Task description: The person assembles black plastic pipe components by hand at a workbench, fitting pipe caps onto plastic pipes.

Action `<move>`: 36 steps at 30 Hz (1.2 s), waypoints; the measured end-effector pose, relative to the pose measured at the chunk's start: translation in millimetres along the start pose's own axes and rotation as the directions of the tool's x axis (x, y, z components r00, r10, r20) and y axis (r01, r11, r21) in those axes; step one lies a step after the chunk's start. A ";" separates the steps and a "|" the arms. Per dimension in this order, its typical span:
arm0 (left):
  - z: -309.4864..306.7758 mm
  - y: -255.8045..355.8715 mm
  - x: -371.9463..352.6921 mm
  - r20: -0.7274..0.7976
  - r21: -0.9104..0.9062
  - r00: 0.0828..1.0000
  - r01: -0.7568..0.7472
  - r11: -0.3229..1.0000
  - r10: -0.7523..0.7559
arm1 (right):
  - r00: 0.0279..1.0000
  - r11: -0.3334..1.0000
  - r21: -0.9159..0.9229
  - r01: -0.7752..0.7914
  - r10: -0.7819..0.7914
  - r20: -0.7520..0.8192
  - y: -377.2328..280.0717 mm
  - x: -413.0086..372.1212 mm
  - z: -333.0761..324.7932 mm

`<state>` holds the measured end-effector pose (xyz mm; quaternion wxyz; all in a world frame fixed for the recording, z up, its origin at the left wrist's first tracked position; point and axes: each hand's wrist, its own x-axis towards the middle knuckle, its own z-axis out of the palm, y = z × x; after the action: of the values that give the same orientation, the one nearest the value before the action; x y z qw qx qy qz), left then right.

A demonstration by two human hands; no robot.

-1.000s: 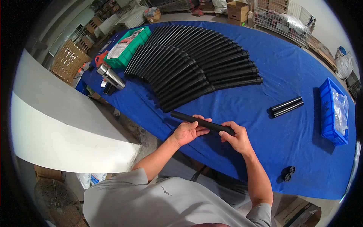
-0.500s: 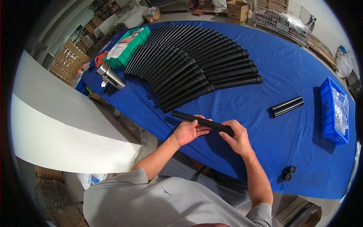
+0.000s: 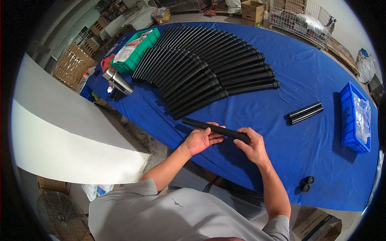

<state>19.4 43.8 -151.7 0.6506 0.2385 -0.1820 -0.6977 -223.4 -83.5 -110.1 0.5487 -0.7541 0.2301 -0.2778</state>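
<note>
A black tube (image 3: 217, 129) is held slantwise above the near edge of the blue-covered table. My left hand (image 3: 200, 139) supports it near the middle, with the thumb on top and the fingers beneath. Around its right end, my right hand (image 3: 251, 145) is closed, hiding that tip. Beyond my hands, many similar black tubes (image 3: 189, 76) lie side by side in two fanned rows. Two more black tubes (image 3: 305, 112) rest together on the right. Two small round black caps (image 3: 308, 184) stand near the table's right front edge.
A blue crate (image 3: 345, 120) with clear plastic bags sits at the right. On the left are a green crate (image 3: 144, 54) holding papers and a steel thermos (image 3: 118, 81). A white curved structure (image 3: 76, 140) borders the table's left front. Blue cloth (image 3: 257, 108) covers the table.
My right hand's fingers have shifted very slightly at the tube's right end. The left hand and the tube look nearly still.
</note>
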 end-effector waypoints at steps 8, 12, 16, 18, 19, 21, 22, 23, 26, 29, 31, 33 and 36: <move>1.9 -0.1 -0.6 0.022 0.031 1.000 -0.010 0.999 0.010 | 0.989 0.985 0.095 -0.147 0.144 0.034 4.3 0.3 2.1; 2.5 0.3 -0.8 0.033 0.013 0.999 0.005 1.000 -0.005 | 0.967 0.960 -0.169 0.221 -0.238 -0.089 1.0 3.5 3.5; 1.1 -0.4 -1.0 0.043 -0.001 0.999 -0.001 1.000 0.001 | 0.976 0.961 0.169 -0.217 0.216 0.026 -3.6 0.0 3.1; 1.3 -0.3 -0.2 0.037 0.001 0.999 -0.003 1.000 0.003 | 0.998 0.997 0.036 -0.070 0.070 0.005 1.6 0.3 1.9; 1.1 -0.2 -0.3 0.032 -0.005 0.999 -0.003 1.000 0.003 | 1.000 1.000 -0.018 -0.011 0.011 -0.015 1.2 0.6 2.1; 1.2 -0.3 -0.7 0.027 -0.012 1.000 -0.005 1.000 0.005 | 0.993 0.987 -0.126 0.104 -0.110 -0.045 -2.2 1.2 2.6; 1.8 0.1 -0.7 0.029 -0.013 1.000 -0.006 1.000 0.006 | 1.000 1.000 0.018 -0.025 0.025 -0.016 -3.0 0.7 1.9; 2.1 0.4 -0.6 0.030 -0.015 1.000 -0.007 1.000 0.008 | 0.988 0.975 0.158 -0.157 0.154 0.032 -3.8 0.3 1.2; 1.2 -0.6 -0.3 0.029 0.028 1.000 -0.013 1.000 0.012 | 0.993 0.987 0.111 -0.116 0.114 0.024 8.2 -0.2 3.2; 2.3 -0.1 -0.4 0.015 0.029 1.000 0.001 1.000 -0.002 | 0.996 0.996 -0.064 0.068 -0.071 -0.045 0.9 0.4 3.3; 1.2 -0.1 -0.8 0.020 0.000 1.000 0.003 1.000 -0.003 | 0.999 1.000 0.012 -0.020 0.020 -0.042 -4.3 0.8 2.4; 0.8 -0.2 -0.8 0.021 -0.012 1.000 0.005 1.000 -0.004 | 0.957 0.929 0.230 -0.289 0.286 0.049 -5.1 0.9 1.8; 0.7 0.2 0.2 0.020 -0.011 1.000 0.004 1.000 -0.004 | 0.994 0.992 0.081 -0.097 0.101 -0.038 4.1 -0.1 4.1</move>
<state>19.2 43.6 -151.0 0.6487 0.2283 -0.1840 -0.7022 -220.9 -81.8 -115.1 0.5864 -0.7135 0.2674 -0.2749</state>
